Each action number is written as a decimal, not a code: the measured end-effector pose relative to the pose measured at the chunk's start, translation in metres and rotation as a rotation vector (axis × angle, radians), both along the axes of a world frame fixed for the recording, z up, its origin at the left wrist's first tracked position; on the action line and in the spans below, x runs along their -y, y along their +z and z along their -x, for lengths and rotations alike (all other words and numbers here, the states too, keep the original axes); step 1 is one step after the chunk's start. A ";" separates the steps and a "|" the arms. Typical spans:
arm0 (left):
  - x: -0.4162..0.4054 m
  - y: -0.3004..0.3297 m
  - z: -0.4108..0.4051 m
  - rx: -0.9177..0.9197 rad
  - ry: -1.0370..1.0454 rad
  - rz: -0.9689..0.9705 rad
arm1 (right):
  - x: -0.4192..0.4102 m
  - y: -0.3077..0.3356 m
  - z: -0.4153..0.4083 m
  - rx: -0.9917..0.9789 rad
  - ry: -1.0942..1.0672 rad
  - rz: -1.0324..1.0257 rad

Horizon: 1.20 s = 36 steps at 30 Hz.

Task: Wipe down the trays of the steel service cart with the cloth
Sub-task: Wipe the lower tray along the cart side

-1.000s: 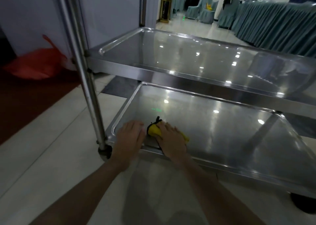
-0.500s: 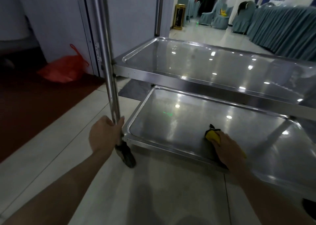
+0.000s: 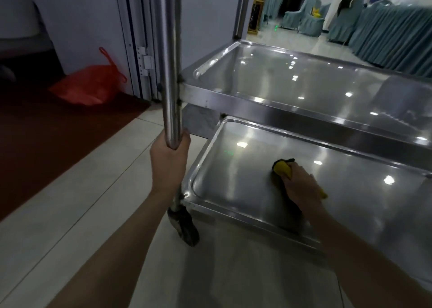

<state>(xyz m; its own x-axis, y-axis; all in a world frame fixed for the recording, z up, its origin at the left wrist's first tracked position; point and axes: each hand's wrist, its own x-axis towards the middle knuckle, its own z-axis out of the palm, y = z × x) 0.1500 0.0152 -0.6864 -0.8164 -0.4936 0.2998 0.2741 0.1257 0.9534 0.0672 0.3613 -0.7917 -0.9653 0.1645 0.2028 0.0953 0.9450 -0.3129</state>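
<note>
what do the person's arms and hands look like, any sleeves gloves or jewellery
Both forearms are bare as far as the frame shows, with no sleeve in view. The left hand and right hand wear no gloves. No watch, bracelet or ring is visible, though the light is dim.

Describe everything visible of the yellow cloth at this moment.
The cloth is yellow with a dark edge, bunched into a wad of soft fabric. It lies on the floor of the cart's lower tray, near its middle. The right hand grips and covers most of it; a yellow corner pokes out by the wrist.
</note>
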 end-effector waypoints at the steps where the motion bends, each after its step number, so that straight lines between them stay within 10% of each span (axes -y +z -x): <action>1: 0.000 -0.002 0.001 -0.011 0.010 -0.002 | 0.017 0.001 0.012 0.007 0.022 -0.008; 11: -0.002 -0.009 0.005 -0.068 0.006 -0.004 | 0.183 0.008 0.091 0.091 0.402 0.001; 21: -0.005 -0.008 0.005 -0.078 0.056 -0.025 | 0.204 -0.006 -0.024 0.026 0.766 -0.035; 36: -0.002 -0.015 0.008 -0.104 0.038 0.003 | 0.214 0.019 0.108 0.102 0.328 0.043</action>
